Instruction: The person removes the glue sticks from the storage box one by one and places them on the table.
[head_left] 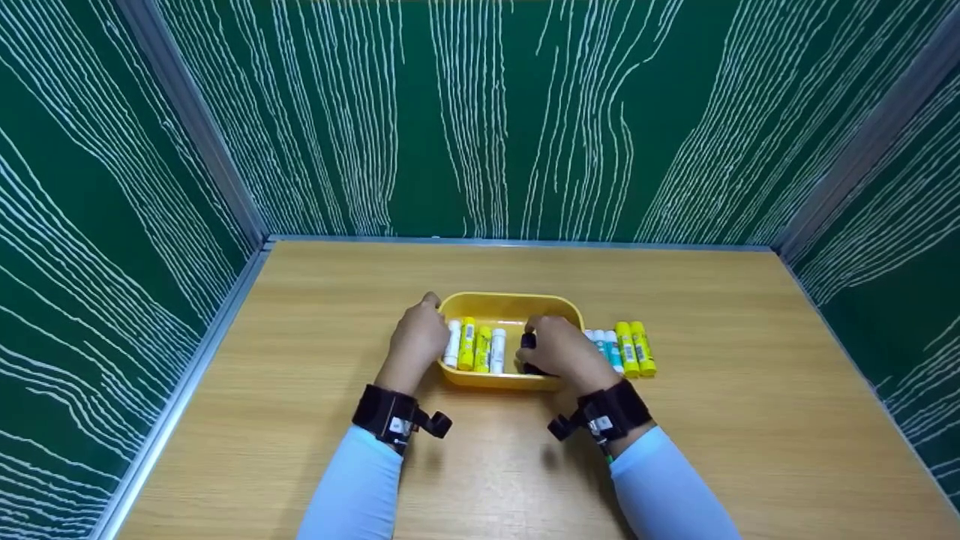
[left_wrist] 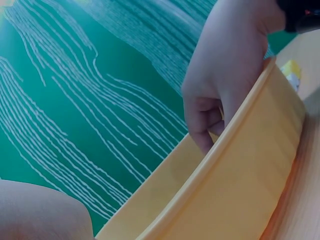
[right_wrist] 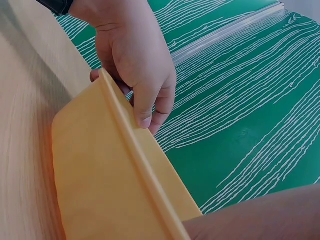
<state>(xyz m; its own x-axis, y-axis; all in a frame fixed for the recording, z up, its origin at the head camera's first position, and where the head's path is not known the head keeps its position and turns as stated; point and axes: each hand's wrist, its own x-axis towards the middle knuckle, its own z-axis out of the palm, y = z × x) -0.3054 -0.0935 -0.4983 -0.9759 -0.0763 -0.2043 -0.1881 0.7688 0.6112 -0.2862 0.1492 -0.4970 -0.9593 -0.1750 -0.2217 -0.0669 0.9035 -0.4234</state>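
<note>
A yellow plastic bin (head_left: 510,381) sits on the table. My left hand (head_left: 420,335) grips its left end; in the right wrist view that hand (right_wrist: 142,60) has its thumb inside the wall and other fingers outside. Inside the bin's left half, white and yellow glue sticks (head_left: 483,349) lie side by side. My right hand (head_left: 562,349) reaches into the right half, fingers curled round a small black object (head_left: 529,341), mostly covered, its kind unclear. In the left wrist view the right hand (left_wrist: 225,75) dips behind the bin's near wall, hiding its fingertips.
Just right of the bin, a row of teal-and-white glue sticks (head_left: 613,349) and two yellow glue sticks (head_left: 636,349) lies on the wooden table (head_left: 360,300). Green walls (head_left: 412,120) with white wavy lines stand behind and at both sides.
</note>
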